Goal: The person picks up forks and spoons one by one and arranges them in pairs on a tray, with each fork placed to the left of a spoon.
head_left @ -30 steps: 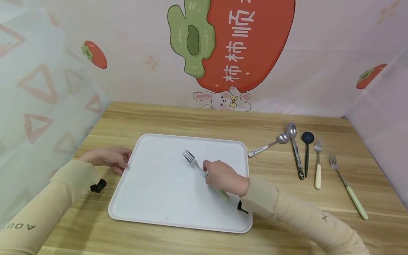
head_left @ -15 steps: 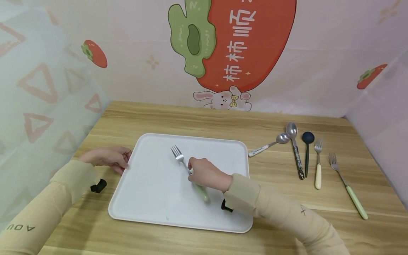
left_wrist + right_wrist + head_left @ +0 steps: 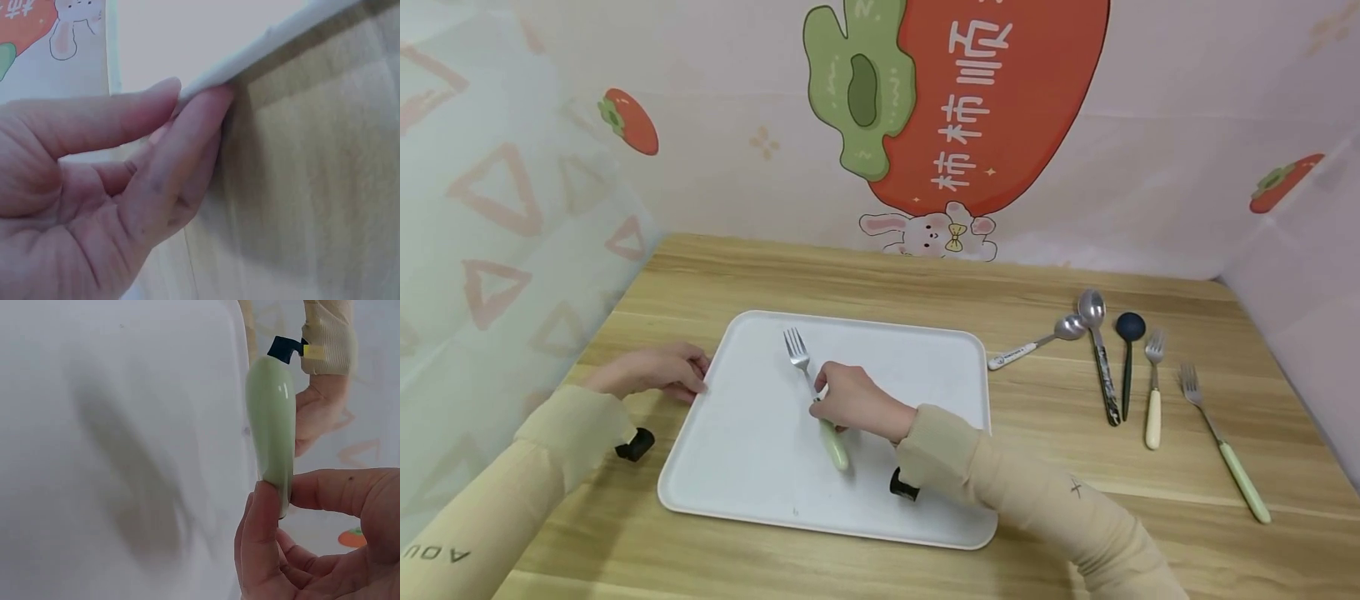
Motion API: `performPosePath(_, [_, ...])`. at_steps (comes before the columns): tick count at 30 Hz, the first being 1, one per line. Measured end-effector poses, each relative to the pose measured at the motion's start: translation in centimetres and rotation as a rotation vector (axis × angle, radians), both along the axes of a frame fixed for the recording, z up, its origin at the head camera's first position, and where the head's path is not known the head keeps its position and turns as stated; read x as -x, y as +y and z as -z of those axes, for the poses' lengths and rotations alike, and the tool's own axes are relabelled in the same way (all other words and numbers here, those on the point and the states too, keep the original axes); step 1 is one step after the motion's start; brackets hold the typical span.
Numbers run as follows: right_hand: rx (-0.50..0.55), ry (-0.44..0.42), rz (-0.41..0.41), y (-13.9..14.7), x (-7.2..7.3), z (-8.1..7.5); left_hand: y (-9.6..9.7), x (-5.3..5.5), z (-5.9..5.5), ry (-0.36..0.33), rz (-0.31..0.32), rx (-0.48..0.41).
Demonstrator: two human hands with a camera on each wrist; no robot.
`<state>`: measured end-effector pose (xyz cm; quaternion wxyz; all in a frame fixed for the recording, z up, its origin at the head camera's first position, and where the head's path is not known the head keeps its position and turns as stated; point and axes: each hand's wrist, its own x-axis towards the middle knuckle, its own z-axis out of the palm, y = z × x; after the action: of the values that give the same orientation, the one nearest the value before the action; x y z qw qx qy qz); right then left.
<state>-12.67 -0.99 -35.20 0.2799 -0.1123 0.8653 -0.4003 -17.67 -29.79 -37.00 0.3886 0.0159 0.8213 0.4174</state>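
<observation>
My right hand (image 3: 857,402) pinches a fork (image 3: 833,446) with a pale green handle between thumb and fingers, over the left half of a white rectangular tray (image 3: 745,475). The metal tines point to the back of the table. In the right wrist view the green handle (image 3: 272,419) stands out of the pinch, and a shadow falls on the tray below. At the tray's left edge, my left hand (image 3: 662,371) pinches the rim; the left wrist view has the thumb (image 3: 125,119) above and the fingers below the tray's edge (image 3: 250,56).
Right of the tray lie a spoon with a white handle (image 3: 1011,357), a larger spoon with a dark patterned handle (image 3: 1105,375), a small black ladle (image 3: 1129,327), a fork with a cream handle (image 3: 1153,417) and another green-handled fork (image 3: 1243,482). Printed cloth walls (image 3: 737,192) enclose the wooden table (image 3: 850,279).
My right hand has carried the green-handled fork leftward over the tray, and the fork has turned more upright in the head view. The left hand stays at the tray's rim.
</observation>
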Motion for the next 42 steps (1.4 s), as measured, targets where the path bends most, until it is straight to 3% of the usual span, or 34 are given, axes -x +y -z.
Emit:
performPosePath(8, [0.083, -0.07, 0.077, -2.0, 0.3, 0.3, 0.0, 0.1, 0.5, 0.053, -0.065, -0.015])
performPosePath(21, [0.208, -0.131, 0.182, -5.5, 0.3, 0.5, 0.0, 0.0, 0.8, 0.048, -0.078, -0.043])
performPosePath(31, [0.316, -0.15, 0.29, -7.9, 0.7, 1.7, -0.2, -0.4, 0.9, 0.021, -0.159, -0.104])
performPosePath(36, [0.335, -0.14, 0.298, -9.0, 0.8, 2.6, -0.3, -0.4, 1.1, 0.012, -0.181, -0.136])
performPosePath(42, [0.286, -0.133, 0.295, -10.2, 1.0, 3.4, -0.5, -0.5, 1.2, 0.016, -0.178, -0.142])
